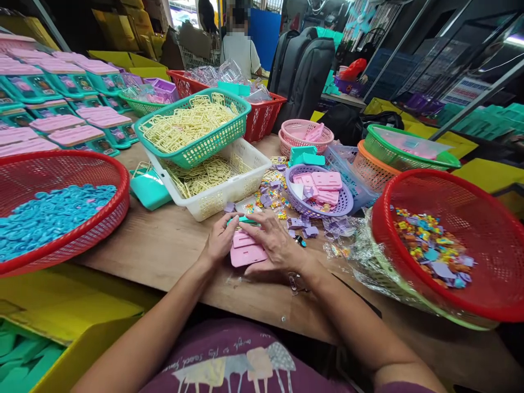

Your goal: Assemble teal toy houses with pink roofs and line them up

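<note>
Close to the table's front edge, my left hand [220, 240] grips the left side of a pink plastic toy piece [246, 255] that has a teal part [248, 220] at its far end. My right hand [278, 243] lies over the right side of the same piece, fingers bent across its top and the thumb low at the near corner. The underside of the piece is hidden. Small purple plastic parts [301, 224] lie scattered just beyond my right hand.
Blue rings fill a red basket [123, 188] at left. Cream frames heap in a teal basket [213, 150] atop a white one [229, 192]. A purple basket [291, 203] holds pink pieces. On the right stands another red basket [491, 256]. Finished-looking teal-and-pink toys [61, 82] stack back left.
</note>
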The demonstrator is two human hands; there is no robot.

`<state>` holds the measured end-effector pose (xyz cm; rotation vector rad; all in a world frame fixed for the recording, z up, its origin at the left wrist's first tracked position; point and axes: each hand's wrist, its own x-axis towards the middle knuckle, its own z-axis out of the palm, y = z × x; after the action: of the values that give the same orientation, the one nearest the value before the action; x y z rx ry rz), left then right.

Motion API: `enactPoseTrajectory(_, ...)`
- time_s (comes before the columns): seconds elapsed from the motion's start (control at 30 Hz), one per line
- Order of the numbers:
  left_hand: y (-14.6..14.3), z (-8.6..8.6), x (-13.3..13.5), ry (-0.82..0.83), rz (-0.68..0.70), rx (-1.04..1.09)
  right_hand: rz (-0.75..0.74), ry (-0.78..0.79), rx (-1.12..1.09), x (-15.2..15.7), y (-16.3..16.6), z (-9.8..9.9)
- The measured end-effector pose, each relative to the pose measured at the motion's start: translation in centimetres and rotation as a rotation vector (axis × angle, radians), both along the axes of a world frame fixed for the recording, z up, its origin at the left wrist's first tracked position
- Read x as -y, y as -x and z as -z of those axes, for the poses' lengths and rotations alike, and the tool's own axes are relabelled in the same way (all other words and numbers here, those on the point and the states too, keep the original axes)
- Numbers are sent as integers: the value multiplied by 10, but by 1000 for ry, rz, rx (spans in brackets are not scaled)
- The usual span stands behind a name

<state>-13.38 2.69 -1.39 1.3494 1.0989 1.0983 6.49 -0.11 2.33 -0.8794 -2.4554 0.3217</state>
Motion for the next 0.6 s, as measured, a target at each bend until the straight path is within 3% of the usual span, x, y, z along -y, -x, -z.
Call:
enactPoseTrajectory(0.13, 1, -3, 1, 78, 35, 31, 28, -51, 65, -3, -1, 5)
enactPoseTrajectory(0.33, -4, -10, 9, 241, 68, 92, -12, 54, 49, -23, -5, -4)
enactPoseTrajectory(0.47, -6, -6, 8, 192, 59, 66, -69, 136, 64, -27, -7, -3)
enactPoseTrajectory(0.6, -1, -6, 12, 113, 83, 46, -66, 105, 46, -21, -5, 1)
